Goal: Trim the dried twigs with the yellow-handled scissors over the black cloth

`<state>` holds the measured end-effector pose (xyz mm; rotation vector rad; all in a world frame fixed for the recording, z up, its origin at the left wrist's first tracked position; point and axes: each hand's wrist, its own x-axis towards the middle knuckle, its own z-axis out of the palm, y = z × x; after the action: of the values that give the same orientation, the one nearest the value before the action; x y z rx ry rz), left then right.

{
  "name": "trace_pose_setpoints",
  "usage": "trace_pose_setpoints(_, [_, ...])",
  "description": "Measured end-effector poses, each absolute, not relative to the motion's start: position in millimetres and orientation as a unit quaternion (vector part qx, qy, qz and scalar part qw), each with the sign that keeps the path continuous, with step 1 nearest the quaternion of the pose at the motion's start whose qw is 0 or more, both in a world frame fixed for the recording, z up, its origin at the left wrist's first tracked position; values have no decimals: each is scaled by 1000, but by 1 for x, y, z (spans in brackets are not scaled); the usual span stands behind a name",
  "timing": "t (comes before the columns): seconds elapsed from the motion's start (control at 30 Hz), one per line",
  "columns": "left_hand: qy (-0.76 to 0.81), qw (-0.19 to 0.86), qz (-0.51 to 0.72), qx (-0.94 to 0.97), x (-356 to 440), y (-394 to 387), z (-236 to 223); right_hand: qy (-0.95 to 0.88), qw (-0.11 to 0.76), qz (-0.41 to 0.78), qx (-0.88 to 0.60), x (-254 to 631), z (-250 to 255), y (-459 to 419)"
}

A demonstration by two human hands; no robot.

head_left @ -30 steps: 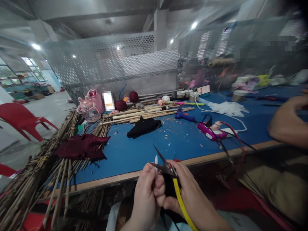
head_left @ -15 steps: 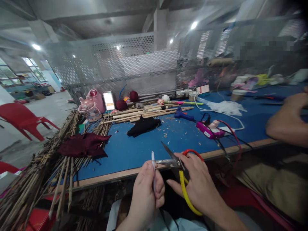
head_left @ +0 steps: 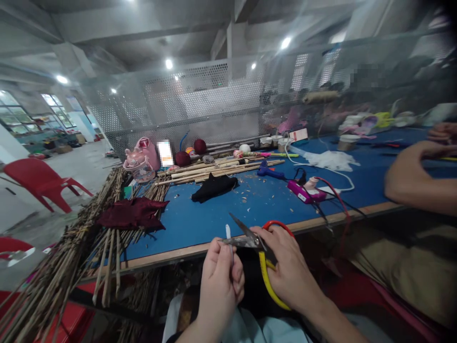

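Observation:
My left hand [head_left: 223, 274] pinches a thin white strip [head_left: 228, 231] whose tip sticks up above the thumb and fingers. In my right hand [head_left: 285, 262] is a pair of scissors [head_left: 255, 243] with one red and one yellow handle. The blades stand apart. Its lower blade crosses the white strip just above my left fingertips; the upper blade points up and left over the table edge. Fingers hide the strip's lower part. Beyond the hands a black cloth piece [head_left: 214, 187] lies on the blue table [head_left: 200, 221].
Dry sticks [head_left: 53, 286] and a dark red cloth [head_left: 134, 213] are at the left. Wooden rods, yarn balls [head_left: 183, 158] and a pink pitcher lie at the back. A blue glue gun [head_left: 269, 170] and purple power strip [head_left: 307, 191] sit right, near another person's arm [head_left: 421, 178].
The scissors and my right hand have shifted slightly left, and the lower blade now reaches further across the white strip. The whole view has turned a little.

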<state>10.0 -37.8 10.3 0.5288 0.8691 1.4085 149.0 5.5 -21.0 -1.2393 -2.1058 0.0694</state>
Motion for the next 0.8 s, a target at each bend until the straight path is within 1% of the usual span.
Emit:
trace_pose_setpoints(0.23, [374,676,592,231,10,-49,19,-753,374,7,-541,170,-10,32])
trace_pose_setpoints(0.37, [381,625,643,224,3,-41,20,-790,353,28,-501,170,-4,24])
trace_pose_setpoints(0.53, [363,620,652,240,4,-37,15,-830,309,55,-460,151,-6,2])
trace_pose_setpoints(0.7, [352,636,649,224,6,-41,14,-827,318,67,-459,146,-9,7])
trace_pose_setpoints(0.8, [335,657,631,240,6,-45,14,-801,338,63,-491,154,-11,23])
